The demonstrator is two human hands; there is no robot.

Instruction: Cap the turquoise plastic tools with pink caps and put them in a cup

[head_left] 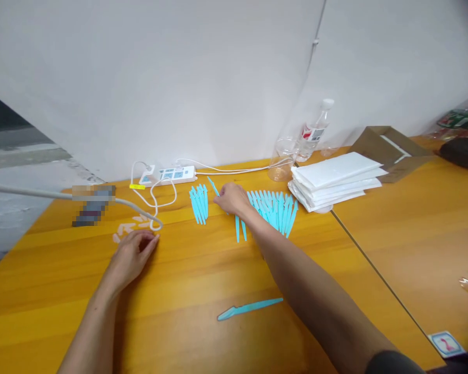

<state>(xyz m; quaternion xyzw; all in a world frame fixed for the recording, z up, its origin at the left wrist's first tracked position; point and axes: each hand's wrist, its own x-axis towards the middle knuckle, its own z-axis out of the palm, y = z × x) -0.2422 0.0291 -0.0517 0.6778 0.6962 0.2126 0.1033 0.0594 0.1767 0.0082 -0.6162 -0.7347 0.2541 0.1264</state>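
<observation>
My right hand (231, 198) is closed on a blue plastic stick, whose pointed end sticks out beyond the fingers at the upper left. To its left lies a small group of blue sticks (198, 203), and a wider fanned row of blue sticks (275, 210) is to its right, partly behind my forearm. One single blue stick (249, 308) lies nearer the front. My left hand (137, 254) rests on the table with fingers pressed together beside small pale pink pieces (125, 227); whether it holds anything is hidden.
A white power strip (175, 174) with cables stands by the wall. A phone-like blurred object (91, 208) lies at the left. White packets (335, 179), a clear bottle (314, 132), a clear cup (281, 161) and an open cardboard box (398, 150) are at the back right.
</observation>
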